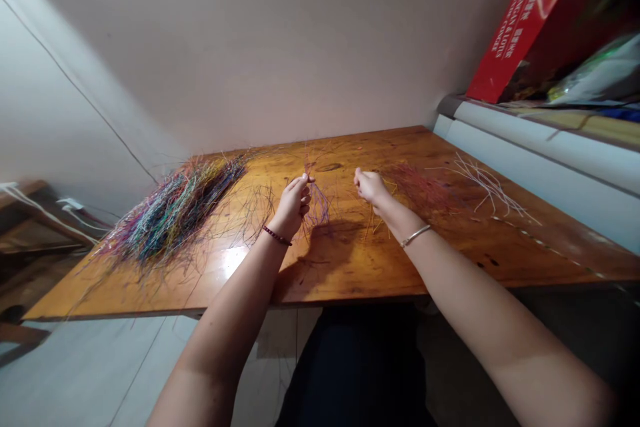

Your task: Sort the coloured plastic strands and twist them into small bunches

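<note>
My left hand (294, 201) is closed in a pinch above the middle of the wooden table (345, 267), with thin reddish strands (308, 163) rising from its fingertips. Just past its fingers lie purple strands (319, 203). To the right, my right hand (369, 185) is closed too, its fingers curled together; whatever it may hold is too small to make out. Yellow strands (371, 223) lie under and beside it. The two hands are apart. A big multicoloured heap of thin strands (175, 210) covers the table's left part.
Dark thin strands (255, 207) lie between the heap and my left hand. Red strands (425, 185) and white strands (493, 190) are spread at the right. Beyond the right edge, a red box (525, 20) stands on a pale ledge (550, 137). A wall rises behind the table.
</note>
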The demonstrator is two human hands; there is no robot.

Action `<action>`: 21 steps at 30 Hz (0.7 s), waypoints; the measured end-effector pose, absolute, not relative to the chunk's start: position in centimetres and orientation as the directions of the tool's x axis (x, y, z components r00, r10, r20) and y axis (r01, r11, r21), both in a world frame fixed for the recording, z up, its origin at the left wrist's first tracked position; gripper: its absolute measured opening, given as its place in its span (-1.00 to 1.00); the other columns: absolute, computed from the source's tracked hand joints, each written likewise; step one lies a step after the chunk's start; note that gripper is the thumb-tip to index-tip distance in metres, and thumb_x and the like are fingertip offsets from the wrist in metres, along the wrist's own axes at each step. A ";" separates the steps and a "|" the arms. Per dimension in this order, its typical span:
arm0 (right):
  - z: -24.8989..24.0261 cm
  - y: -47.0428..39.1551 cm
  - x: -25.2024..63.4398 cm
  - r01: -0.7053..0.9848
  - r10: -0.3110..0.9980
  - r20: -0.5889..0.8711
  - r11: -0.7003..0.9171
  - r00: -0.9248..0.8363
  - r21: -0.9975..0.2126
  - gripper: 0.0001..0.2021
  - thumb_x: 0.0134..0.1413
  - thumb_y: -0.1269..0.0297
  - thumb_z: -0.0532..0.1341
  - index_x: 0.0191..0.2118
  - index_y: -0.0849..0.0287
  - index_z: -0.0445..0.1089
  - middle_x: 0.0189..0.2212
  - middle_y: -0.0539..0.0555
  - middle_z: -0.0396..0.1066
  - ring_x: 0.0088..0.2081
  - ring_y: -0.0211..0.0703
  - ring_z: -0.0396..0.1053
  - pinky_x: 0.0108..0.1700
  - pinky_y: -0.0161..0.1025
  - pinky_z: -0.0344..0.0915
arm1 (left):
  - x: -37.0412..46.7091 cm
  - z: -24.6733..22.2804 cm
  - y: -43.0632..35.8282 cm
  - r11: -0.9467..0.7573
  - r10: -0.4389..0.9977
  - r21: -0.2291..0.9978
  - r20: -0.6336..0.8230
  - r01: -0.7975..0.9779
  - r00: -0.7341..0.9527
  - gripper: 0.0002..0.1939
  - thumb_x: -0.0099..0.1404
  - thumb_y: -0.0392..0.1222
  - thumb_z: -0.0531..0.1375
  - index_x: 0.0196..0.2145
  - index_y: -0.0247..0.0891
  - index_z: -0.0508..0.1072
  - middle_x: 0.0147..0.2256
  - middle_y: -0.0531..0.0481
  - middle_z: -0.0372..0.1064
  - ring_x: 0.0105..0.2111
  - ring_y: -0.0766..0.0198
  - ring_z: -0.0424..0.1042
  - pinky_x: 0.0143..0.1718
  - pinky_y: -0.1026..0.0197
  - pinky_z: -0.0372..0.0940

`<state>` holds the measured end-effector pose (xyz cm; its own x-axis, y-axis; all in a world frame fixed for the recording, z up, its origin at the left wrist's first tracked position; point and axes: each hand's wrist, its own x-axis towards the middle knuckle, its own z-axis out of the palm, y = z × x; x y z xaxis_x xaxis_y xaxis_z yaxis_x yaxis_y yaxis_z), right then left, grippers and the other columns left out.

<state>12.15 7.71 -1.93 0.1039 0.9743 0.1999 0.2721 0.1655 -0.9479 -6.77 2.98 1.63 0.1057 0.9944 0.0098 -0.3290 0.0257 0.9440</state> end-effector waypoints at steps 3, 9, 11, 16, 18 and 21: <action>-2.4 7.4 11.1 0.467 0.988 0.153 0.142 -0.015 -0.873 -0.50 0.11 -0.09 0.00 -0.67 0.16 0.19 -0.77 -0.03 0.13 -0.67 -0.32 0.06 -0.54 -0.32 -0.02 | -6.8 1.8 3.0 0.024 0.992 0.941 0.019 -0.339 0.122 -0.68 0.09 0.02 0.25 -0.35 -0.28 0.34 -0.59 0.21 -0.17 -0.70 0.54 -0.18 -0.71 0.37 -0.35; -3.5 6.1 9.0 0.635 0.963 0.053 0.216 -0.265 -0.742 -0.55 0.15 0.09 0.01 -0.69 0.18 0.22 -0.76 -0.06 0.12 -0.66 -0.32 0.05 -0.50 -0.30 -0.01 | -6.7 1.5 2.9 0.015 0.983 0.944 0.046 -0.329 0.176 -0.66 0.10 0.05 0.24 -0.35 -0.29 0.35 -0.60 0.21 -0.17 -0.70 0.54 -0.18 -0.70 0.37 -0.35; -4.0 5.9 8.8 0.629 0.954 0.044 0.230 -0.297 -0.742 -0.55 0.15 0.06 0.02 -0.68 0.18 0.22 -0.77 -0.07 0.09 -0.67 -0.33 0.00 -0.52 -0.29 -0.04 | -6.6 1.5 2.9 0.018 0.983 0.945 0.043 -0.326 0.177 -0.66 0.10 0.05 0.24 -0.35 -0.30 0.36 -0.60 0.21 -0.16 -0.70 0.54 -0.17 -0.70 0.37 -0.34; -4.4 5.7 8.8 0.631 0.912 0.120 0.363 -0.393 -0.686 -0.50 0.16 -0.03 0.00 -0.64 0.19 0.32 -0.68 0.02 0.30 -0.60 -0.28 0.16 -0.47 -0.29 0.05 | -6.6 1.4 2.8 0.029 0.978 0.945 0.040 -0.325 0.206 -0.67 0.11 0.04 0.24 -0.34 -0.31 0.36 -0.59 0.20 -0.14 -0.70 0.55 -0.14 -0.69 0.38 -0.33; -4.3 5.6 8.9 0.627 0.903 0.139 0.387 -0.407 -0.676 -0.48 0.17 -0.05 -0.02 -0.57 0.20 0.41 -0.57 0.08 0.42 -0.52 -0.23 0.28 -0.39 -0.30 0.12 | -6.6 1.2 2.8 0.031 0.975 0.948 0.041 -0.316 0.217 -0.66 0.11 0.04 0.23 -0.32 -0.30 0.37 -0.58 0.20 -0.13 -0.69 0.55 -0.14 -0.69 0.38 -0.33; -3.7 5.5 9.2 0.668 0.922 0.139 0.360 -0.361 -0.651 -0.47 0.15 -0.10 -0.02 -0.47 0.20 0.49 -0.55 0.10 0.44 -0.49 -0.20 0.33 -0.38 -0.29 0.16 | -6.5 1.0 3.0 0.031 0.975 0.953 0.037 -0.300 0.220 -0.65 0.12 0.06 0.22 -0.32 -0.29 0.37 -0.58 0.19 -0.11 -0.70 0.54 -0.14 -0.69 0.38 -0.33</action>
<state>9.16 5.48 -3.68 -0.3607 0.9222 0.1392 0.6683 0.3596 -0.6512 -6.54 2.96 1.03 0.2204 0.9747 0.0372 -0.2998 0.0314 0.9535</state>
